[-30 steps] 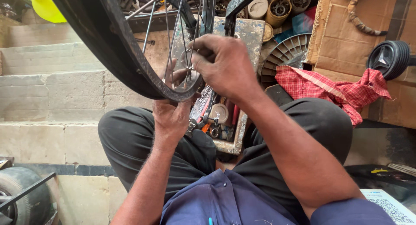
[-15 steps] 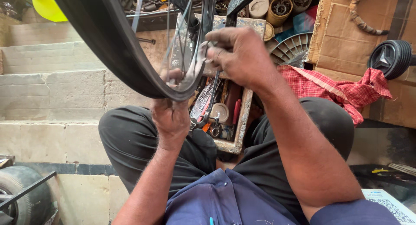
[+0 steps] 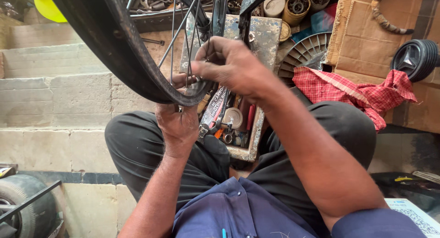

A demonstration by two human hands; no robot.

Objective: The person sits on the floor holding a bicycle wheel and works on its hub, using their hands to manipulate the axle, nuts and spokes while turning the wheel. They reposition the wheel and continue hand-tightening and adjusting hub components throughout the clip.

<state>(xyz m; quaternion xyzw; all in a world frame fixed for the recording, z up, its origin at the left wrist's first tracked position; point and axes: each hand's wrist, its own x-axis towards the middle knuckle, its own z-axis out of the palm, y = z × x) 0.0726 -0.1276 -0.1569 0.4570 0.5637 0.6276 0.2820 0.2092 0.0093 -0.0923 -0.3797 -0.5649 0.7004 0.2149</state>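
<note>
A black bicycle wheel (image 3: 114, 50) with a worn rubber tyre and thin silver spokes (image 3: 176, 32) stands upright above the person's lap, its lowest arc at the knees, rim gripped from below and spokes pinched from above.

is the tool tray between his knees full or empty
Full. The open tool tray between the knees is crowded with hand tools, a red-handled one among them. The left hand and right hand work at the bicycle wheel above it.

Wheel rim (image 3: 114, 50) above your knees; toolbox (image 3: 247, 128) between them; cloth (image 3: 357, 89) right; cardboard box (image 3: 362, 36) behind cloth.
</note>
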